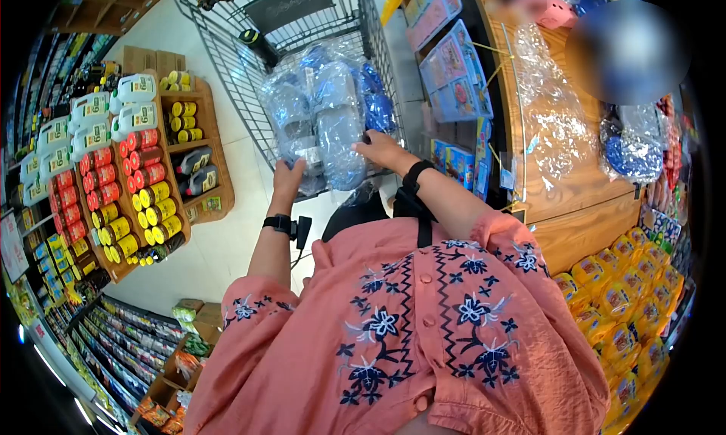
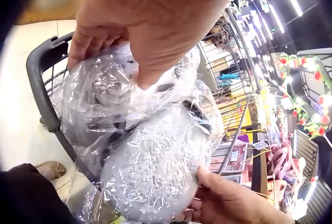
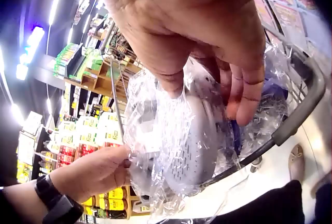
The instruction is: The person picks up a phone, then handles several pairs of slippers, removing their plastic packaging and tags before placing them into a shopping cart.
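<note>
A pair of grey slippers [image 1: 339,144] in clear crinkly plastic is held over the near end of a shopping cart [image 2: 37,76]. My left hand [image 1: 289,179] grips the wrapped pair at its left side, thumb on top and fingers curled round the plastic in the left wrist view. From the other side my right hand [image 1: 384,151] holds the right slipper, its thumb and fingers about the edge. The textured sole [image 2: 155,167] of one slipper faces the left wrist camera. Beside the pair in the cart lie blue slippers [image 1: 376,94], also bagged in plastic.
On the left stands a wooden shelf [image 1: 215,144] with white jugs [image 1: 136,121] and red- and yellow-labelled jars. A wooden table [image 1: 563,204] on the right bears clear plastic and a blue wrapped item [image 1: 634,153]. Yellow packs [image 1: 624,333] are stacked nearer me. Blue picture boxes [image 1: 457,76] flank the cart.
</note>
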`<act>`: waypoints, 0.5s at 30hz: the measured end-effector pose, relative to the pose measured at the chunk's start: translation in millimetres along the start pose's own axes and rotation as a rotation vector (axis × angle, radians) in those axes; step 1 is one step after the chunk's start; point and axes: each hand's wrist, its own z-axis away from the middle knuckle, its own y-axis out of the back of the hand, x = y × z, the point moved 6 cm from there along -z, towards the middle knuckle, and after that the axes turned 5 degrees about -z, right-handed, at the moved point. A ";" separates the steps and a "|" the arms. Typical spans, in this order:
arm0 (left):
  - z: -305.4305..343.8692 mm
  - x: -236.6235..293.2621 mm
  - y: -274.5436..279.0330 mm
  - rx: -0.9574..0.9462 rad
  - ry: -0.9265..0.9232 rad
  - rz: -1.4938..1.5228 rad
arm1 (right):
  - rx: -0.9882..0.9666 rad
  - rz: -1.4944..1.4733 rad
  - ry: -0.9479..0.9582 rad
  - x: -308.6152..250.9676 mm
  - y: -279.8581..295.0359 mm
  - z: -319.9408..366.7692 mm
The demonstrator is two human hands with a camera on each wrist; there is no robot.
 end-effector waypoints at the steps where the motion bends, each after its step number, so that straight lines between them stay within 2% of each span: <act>1: -3.9 -2.3 -0.2 -0.039 -0.006 0.008 | -0.007 -0.028 -0.011 2.0 2.9 4.3; 2: -12.3 -6.2 3.2 -0.088 0.003 -0.089 | 0.100 0.086 0.044 1.4 11.0 12.0; 5: 13.1 51.0 37.0 0.340 -0.255 -0.416 | 0.074 -0.164 0.054 -5.8 33.5 54.0; 8: 13.4 112.0 31.0 0.095 -0.378 -0.002 | 0.008 -0.378 0.067 -6.1 59.7 93.1; 10: 40.2 178.0 20.5 -0.005 -0.501 -0.061 | -0.003 -0.497 0.086 -4.4 74.5 120.0; 12: 82.5 250.0 2.7 -0.197 -0.571 -0.101 | 0.041 -0.594 0.107 1.7 90.9 143.6; 13: 104.8 283.2 -6.6 -0.300 -0.686 -0.062 | 0.063 -0.637 0.109 8.2 97.5 152.0; 14: 120.9 306.2 -18.7 -0.409 -0.657 -0.123 | 0.076 -0.629 0.104 9.7 101.5 161.3; 15: 132.8 319.6 -33.0 -0.423 -0.799 -0.070 | 0.089 -0.622 0.099 13.5 104.8 167.3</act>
